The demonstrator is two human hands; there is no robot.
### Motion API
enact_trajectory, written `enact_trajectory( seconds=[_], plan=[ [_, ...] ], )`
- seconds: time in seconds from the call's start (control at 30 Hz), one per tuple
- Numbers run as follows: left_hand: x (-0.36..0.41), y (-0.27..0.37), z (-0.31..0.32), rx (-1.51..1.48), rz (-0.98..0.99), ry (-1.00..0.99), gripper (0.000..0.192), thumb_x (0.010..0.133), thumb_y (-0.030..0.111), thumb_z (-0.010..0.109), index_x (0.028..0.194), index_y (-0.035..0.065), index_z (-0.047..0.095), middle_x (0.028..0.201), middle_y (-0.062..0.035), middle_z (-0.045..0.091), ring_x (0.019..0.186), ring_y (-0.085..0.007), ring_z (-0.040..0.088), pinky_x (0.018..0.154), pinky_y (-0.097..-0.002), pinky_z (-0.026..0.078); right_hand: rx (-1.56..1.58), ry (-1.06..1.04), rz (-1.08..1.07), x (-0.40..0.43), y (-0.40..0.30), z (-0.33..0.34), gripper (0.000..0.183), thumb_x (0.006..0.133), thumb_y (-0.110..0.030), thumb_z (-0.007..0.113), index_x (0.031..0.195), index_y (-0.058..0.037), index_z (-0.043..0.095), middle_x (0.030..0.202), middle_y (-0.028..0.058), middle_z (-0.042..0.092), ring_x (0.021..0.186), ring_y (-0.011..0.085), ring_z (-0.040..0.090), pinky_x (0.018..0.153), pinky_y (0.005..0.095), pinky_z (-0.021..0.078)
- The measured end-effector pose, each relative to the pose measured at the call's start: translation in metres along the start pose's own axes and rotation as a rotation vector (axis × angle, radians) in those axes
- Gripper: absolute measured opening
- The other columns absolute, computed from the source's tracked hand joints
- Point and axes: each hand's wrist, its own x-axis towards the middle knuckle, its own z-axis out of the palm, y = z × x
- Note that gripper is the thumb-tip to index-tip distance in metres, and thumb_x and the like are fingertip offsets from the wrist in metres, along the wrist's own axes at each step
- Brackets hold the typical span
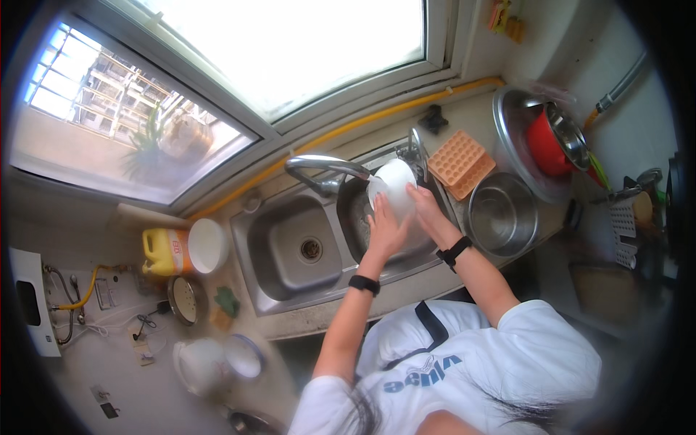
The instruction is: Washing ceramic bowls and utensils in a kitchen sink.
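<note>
A white bowl (400, 182) is held tilted over the right sink basin (348, 217), just beneath the spout of the chrome faucet (326, 165). My left hand (388, 227) lies against its near left side with the fingers pointing up along the surface. On the right, my right hand (429, 207) grips the bowl's side, thumb towards the rim. Water seems to run from the spout onto the bowl, though blur hides the detail. Each wrist wears a black band. Part of the right basin is hidden behind my hands and the bowl.
Left of the hands is the second steel basin (296, 244). An orange egg-tray-like mold (461, 163) and a steel pot (503, 215) stand close on the right, before a red bowl (546, 142). A yellow jug (160, 252) and white container (208, 246) stand left.
</note>
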Motion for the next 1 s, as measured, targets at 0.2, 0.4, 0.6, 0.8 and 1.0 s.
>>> enact_trajectory(
  seconds=[0.2,0.4,0.6,0.8,1.0],
  plan=[
    [0.065,-0.145,0.016,-1.068,-0.338,0.188,0.061,0.089,0.043,0.024,0.124,-0.0074,0.028,0.125,-0.0253,0.035,0.118,-0.035,0.032,0.099,-0.0345,0.026,-0.297,-0.018,0.021,-0.027,0.001,0.058,0.031,0.086,-0.028,0.049,0.086,0.0008,0.06,0.071,-0.0003,0.058,0.06,0.0051,0.05,0.055,0.021,0.0407],
    [0.028,-0.095,0.026,-1.751,-0.505,-0.317,0.06,0.084,0.052,0.026,0.115,0.0032,0.044,0.113,-0.0157,0.048,0.107,-0.0335,0.044,0.088,-0.0475,0.037,-0.731,-0.101,-0.16,-0.052,-0.01,0.043,0.032,0.082,-0.031,0.053,0.074,-0.0012,0.061,0.054,0.0069,0.053,0.05,0.0104,0.049,0.051,0.0247,0.0402],
    [0.025,-0.076,0.04,-2.057,-0.537,-0.162,0.06,0.082,0.054,0.029,0.103,0.0016,0.05,0.099,-0.0134,0.055,0.109,-0.0336,0.041,0.092,-0.0513,0.031,-0.817,-0.226,-0.361,-0.062,-0.017,0.046,0.035,0.082,-0.029,0.053,0.064,0.0005,0.056,0.044,0.0089,0.039,0.04,0.0108,0.033,0.04,0.0262,0.0295],
    [0.056,-0.078,0.03,-2.23,-0.039,-0.285,0.051,0.082,0.047,0.026,0.089,0.0047,0.054,0.09,-0.0104,0.056,0.101,-0.0298,0.045,0.089,-0.0546,0.032,-0.91,-0.156,-0.447,-0.047,0.003,0.005,0.026,0.084,-0.03,0.045,0.083,-0.0053,0.053,0.099,0.0073,0.054,0.088,0.0185,0.046,0.078,0.0337,0.0351],
    [0.08,-0.109,0.026,-2.16,0.052,-0.104,0.043,0.079,0.031,0.027,0.091,-0.0013,0.054,0.093,-0.0143,0.057,0.095,-0.0298,0.051,0.092,-0.0461,0.034,0.231,0.167,0.619,-0.05,-0.004,0.001,0.052,0.071,-0.013,0.053,0.118,-0.0045,0.032,0.118,0.0179,0.036,0.104,0.0336,0.041,0.085,0.0435,0.0379]
  ],
)
